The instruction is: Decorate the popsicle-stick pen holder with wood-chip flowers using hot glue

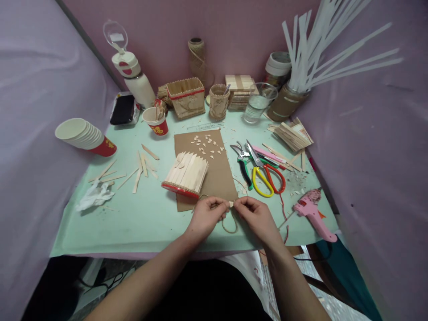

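Note:
My left hand (206, 218) and my right hand (257, 216) meet near the table's front edge, fingertips pinched together. Between them is a small pale wood chip (231, 204), gripped from both sides. A loop of twine (230, 231) hangs beneath my fingers; whether it is fixed to the chip I cannot tell. Just beyond my left hand, a craft-stick box (189, 171) with a red band lies tilted on the brown cardboard (219, 178). Several petal-shaped wood chips (204, 141) are scattered on the cardboard's far part.
On the right lie scissors (264, 176), pruning shears (243, 162) and a pink glue gun (312, 211). A cup of water (257, 107) stands behind them. Stacked paper cups (85, 138), loose sticks (143, 167) and crumpled tissue (95, 196) are on the left.

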`<state>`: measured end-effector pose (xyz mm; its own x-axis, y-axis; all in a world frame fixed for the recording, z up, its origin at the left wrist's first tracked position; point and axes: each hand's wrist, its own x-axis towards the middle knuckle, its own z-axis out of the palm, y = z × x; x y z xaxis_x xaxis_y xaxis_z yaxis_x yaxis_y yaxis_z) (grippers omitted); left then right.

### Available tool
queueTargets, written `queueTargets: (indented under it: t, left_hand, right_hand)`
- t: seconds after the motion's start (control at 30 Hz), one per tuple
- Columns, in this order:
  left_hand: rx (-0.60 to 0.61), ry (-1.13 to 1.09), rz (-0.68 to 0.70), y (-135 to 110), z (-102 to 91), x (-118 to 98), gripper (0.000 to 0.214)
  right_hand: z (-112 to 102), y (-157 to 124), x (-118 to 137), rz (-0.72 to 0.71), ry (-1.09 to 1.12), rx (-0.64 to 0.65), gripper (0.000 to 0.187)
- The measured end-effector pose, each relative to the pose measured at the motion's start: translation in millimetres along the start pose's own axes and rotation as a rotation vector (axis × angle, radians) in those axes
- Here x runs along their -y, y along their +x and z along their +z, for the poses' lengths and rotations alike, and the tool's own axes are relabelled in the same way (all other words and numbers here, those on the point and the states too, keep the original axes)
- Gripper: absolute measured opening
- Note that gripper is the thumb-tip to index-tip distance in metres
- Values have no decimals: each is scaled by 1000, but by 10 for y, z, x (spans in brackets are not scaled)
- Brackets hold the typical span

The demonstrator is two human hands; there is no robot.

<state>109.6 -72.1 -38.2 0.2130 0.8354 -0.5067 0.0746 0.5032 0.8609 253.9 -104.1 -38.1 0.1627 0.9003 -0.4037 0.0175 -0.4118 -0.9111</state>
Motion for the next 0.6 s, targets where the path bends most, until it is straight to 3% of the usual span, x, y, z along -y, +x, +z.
queueTargets:
  t: [0.6]
  left_hand:
    - [21,-18,2,-5,-24,-3,21]
  right_hand:
    - [-10,27,-35,-28,-65,47,23]
